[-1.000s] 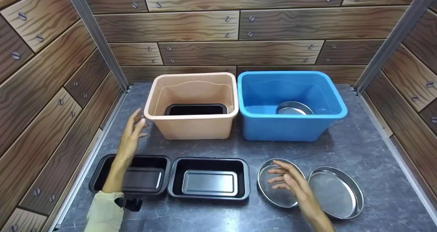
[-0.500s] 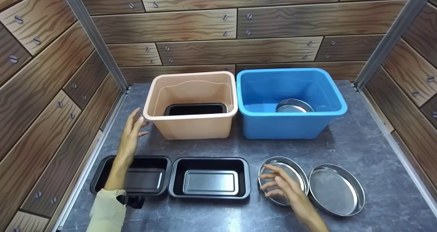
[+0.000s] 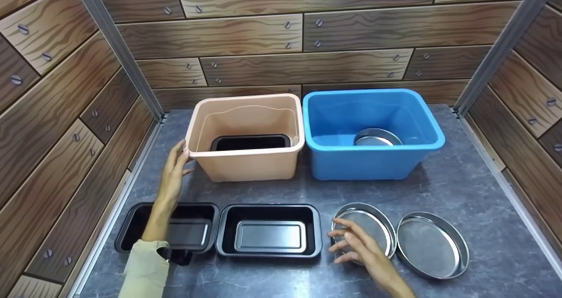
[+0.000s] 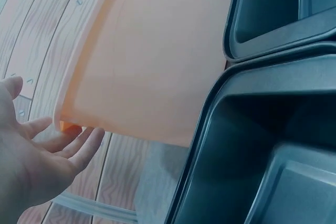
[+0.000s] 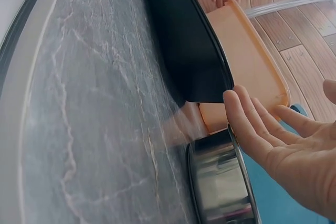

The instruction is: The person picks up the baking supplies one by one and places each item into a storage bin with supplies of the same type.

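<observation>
Peach bin (image 3: 246, 167) stands back left, its near-left corner at the left hand (image 3: 172, 170), fingers loose, gripping nothing; a push could, I judge, jar the blue bin (image 3: 360, 164). The right hand (image 3: 368, 253), wide and holding nothing, might knock the round pan (image 3: 374, 223) below by dipping. I read no labels.

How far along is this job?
Apparently done: a black pan in the tan bin, a round tin in the blue bin. In hand: nothing, it seems; the left hand is at the tan bin's rim, the right hand near another round tin. Likely left: two black pans and two round tins on the table.
</observation>
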The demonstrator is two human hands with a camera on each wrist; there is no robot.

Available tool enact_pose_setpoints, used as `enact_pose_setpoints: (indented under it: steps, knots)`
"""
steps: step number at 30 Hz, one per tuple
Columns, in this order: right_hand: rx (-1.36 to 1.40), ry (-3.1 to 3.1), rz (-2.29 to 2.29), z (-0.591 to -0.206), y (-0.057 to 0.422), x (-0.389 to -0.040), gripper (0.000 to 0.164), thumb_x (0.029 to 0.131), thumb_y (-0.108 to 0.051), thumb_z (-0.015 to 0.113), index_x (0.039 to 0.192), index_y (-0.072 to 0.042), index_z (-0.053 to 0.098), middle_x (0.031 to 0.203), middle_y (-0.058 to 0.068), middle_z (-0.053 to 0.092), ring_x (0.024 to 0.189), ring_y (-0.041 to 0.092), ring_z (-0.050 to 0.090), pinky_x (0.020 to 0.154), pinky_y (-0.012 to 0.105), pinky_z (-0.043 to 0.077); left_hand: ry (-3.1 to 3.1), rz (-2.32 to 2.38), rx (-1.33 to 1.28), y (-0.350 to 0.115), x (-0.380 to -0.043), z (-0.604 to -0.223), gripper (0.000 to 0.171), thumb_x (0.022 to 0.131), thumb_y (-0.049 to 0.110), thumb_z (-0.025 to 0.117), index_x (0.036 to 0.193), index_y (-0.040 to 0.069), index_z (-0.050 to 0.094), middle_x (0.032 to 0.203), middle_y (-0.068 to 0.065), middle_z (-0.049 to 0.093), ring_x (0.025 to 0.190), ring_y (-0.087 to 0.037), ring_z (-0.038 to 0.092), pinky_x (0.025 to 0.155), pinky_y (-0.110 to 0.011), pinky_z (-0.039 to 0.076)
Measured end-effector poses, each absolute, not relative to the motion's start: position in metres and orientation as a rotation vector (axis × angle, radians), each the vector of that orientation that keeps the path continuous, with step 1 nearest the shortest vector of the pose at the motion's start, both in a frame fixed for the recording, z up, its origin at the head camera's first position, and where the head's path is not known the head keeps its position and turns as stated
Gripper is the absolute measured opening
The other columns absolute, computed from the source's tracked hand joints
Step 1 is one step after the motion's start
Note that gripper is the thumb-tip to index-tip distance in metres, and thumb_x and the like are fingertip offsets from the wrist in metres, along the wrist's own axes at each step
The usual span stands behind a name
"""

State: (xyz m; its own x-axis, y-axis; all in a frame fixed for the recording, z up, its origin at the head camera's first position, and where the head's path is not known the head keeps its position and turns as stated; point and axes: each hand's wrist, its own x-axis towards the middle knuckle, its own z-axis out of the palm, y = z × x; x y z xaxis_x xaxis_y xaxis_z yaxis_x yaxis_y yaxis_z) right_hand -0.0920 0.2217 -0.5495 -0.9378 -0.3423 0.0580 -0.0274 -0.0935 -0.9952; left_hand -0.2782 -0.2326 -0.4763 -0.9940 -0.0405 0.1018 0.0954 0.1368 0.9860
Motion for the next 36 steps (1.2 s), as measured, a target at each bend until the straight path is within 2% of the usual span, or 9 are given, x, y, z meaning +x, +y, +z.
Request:
enact_pose_setpoints:
  steps: [4,8,15,23,31,36]
  knots:
    - [-0.397,1.935,-2.132,-0.548,0.218,-0.092,0.046,0.114,-0.013,0.034,0.154,0.008,0.033,0.135,0.035,0.051,0.108,0.049,0.065,0.082,0.061,0.059,-2.267,-2.018,-0.042,-0.231,-0.281,-0.479,0.057,0.112,0.032,0.041,0.164,0.011,0.029,0.162,-0.017,0.037,0.133,-0.028,0.048,0.11,-0.053,0.042]
    - [-0.382,1.929,-2.123,-0.547,0.216,-0.091,0.045,0.114,-0.014,0.035,0.154,0.005,0.035,0.136,0.04,0.048,0.108,0.05,0.064,0.082,0.062,0.058,-2.278,-2.016,-0.027,-0.231,-0.283,-0.48,0.058,0.112,0.033,0.041,0.164,0.01,0.028,0.164,-0.018,0.034,0.138,-0.03,0.045,0.11,-0.051,0.041]
    - [-0.346,1.94,-2.105,-0.548,0.211,-0.091,0.045,0.113,-0.014,0.036,0.155,0.004,0.035,0.137,0.039,0.046,0.108,0.047,0.065,0.081,0.063,0.058,-2.282,-2.018,-0.03,-0.229,-0.286,-0.48,0.059,0.112,0.032,0.042,0.164,0.009,0.028,0.168,-0.019,0.027,0.142,-0.035,0.042,0.113,-0.059,0.038]
    - [-0.294,1.965,-2.063,-0.549,0.206,-0.091,0.049,0.113,-0.017,0.04,0.156,0.007,0.032,0.139,0.038,0.047,0.109,0.048,0.064,0.084,0.062,0.058,-2.305,-2.009,-0.014,-0.227,-0.291,-0.48,0.06,0.111,0.034,0.045,0.164,0.012,0.027,0.169,-0.016,0.026,0.141,-0.033,0.042,0.108,-0.049,0.041]
    - [-0.294,1.938,-2.082,-0.55,0.201,-0.093,0.05,0.113,-0.015,0.041,0.155,0.009,0.03,0.141,0.039,0.045,0.105,0.043,0.066,0.083,0.055,0.061,-2.292,-2.004,-0.001,-0.224,-0.295,-0.483,0.059,0.111,0.029,0.046,0.164,0.011,0.027,0.171,-0.015,0.021,0.145,-0.035,0.039,0.107,-0.051,0.041]
    - [-0.268,1.946,-2.095,-0.554,0.195,-0.094,0.049,0.112,-0.016,0.043,0.154,0.008,0.034,0.14,0.039,0.044,0.102,0.043,0.067,0.08,0.051,0.062,-2.286,-2.002,-0.009,-0.222,-0.298,-0.484,0.059,0.111,0.029,0.047,0.164,0.011,0.027,0.17,-0.015,0.023,0.139,-0.036,0.043,0.106,-0.051,0.04]
